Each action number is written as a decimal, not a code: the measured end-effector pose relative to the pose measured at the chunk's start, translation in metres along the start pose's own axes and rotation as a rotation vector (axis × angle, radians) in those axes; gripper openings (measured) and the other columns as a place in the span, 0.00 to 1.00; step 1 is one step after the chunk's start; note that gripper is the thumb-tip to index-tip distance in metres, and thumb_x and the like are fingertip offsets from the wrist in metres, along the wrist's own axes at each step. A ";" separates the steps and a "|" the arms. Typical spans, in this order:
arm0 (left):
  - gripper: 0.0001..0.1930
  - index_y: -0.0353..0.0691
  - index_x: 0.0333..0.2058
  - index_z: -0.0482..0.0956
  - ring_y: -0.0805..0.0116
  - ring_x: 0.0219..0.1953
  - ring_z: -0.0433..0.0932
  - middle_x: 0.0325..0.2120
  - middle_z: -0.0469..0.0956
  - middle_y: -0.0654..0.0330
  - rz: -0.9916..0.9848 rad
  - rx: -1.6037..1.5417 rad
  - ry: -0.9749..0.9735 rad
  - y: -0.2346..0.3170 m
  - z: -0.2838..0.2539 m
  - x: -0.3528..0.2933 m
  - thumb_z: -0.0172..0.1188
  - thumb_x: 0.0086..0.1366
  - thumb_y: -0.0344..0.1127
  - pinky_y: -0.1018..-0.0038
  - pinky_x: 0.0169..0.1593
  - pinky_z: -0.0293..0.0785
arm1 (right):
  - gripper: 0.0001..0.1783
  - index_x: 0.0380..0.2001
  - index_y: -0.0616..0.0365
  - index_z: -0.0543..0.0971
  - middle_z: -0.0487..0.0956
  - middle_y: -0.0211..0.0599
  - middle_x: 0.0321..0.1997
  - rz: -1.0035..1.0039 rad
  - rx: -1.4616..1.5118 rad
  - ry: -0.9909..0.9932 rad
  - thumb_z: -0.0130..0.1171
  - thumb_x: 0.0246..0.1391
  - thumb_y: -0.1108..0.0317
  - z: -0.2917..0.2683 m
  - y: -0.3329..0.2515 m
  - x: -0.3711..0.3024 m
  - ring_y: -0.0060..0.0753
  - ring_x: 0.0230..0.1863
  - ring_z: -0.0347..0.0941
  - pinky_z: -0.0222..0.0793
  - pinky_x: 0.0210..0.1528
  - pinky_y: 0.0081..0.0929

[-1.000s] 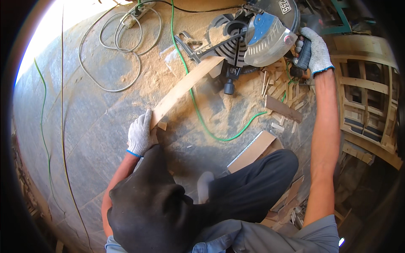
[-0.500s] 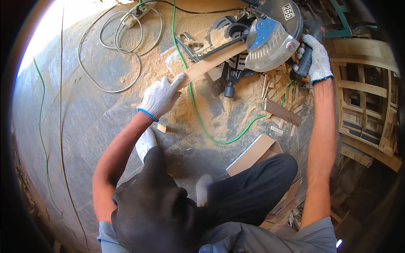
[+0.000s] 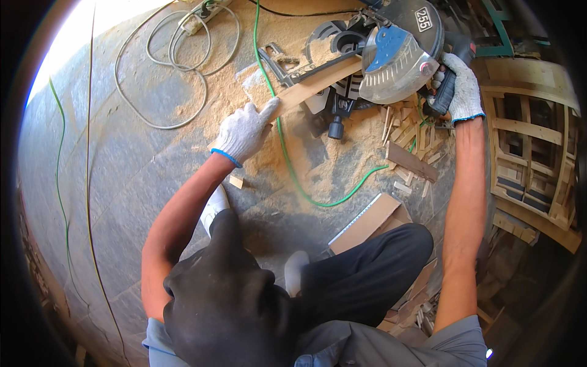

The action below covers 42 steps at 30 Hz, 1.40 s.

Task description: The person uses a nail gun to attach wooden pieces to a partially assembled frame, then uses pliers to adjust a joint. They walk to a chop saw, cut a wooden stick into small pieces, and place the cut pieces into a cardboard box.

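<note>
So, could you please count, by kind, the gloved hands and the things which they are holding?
Gloved hands: 2 (left hand, right hand)
Wooden board: 1
Miter saw: 1
Total: 4

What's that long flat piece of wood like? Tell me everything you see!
The board is pale tan, long and flat, and looks like plain wood. It slants up to the right, crossing over a green cable and reaching the saw, which hides its far end. The gloved left hand holds its near end.
</note>
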State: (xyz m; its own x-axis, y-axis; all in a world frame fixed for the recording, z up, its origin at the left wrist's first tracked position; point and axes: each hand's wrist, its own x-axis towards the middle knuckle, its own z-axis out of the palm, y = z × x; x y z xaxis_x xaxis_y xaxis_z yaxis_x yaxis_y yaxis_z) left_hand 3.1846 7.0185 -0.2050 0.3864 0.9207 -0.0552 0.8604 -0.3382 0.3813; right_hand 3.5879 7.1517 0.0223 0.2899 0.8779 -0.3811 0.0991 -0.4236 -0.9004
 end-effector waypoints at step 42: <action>0.34 0.62 0.72 0.65 0.43 0.36 0.85 0.38 0.80 0.45 -0.029 0.000 -0.034 0.001 -0.003 0.001 0.62 0.69 0.41 0.50 0.33 0.81 | 0.05 0.35 0.55 0.81 0.78 0.29 0.24 -0.098 0.204 0.006 0.65 0.63 0.67 0.029 0.101 -0.037 0.27 0.23 0.75 0.74 0.28 0.29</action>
State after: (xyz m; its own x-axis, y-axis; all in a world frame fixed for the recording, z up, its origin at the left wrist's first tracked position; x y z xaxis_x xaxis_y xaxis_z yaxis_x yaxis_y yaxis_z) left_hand 3.1852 7.0200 -0.2017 0.3724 0.9230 -0.0973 0.8714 -0.3117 0.3789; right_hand 3.5599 7.0828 -0.0602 0.2940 0.9109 -0.2894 -0.0676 -0.2822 -0.9570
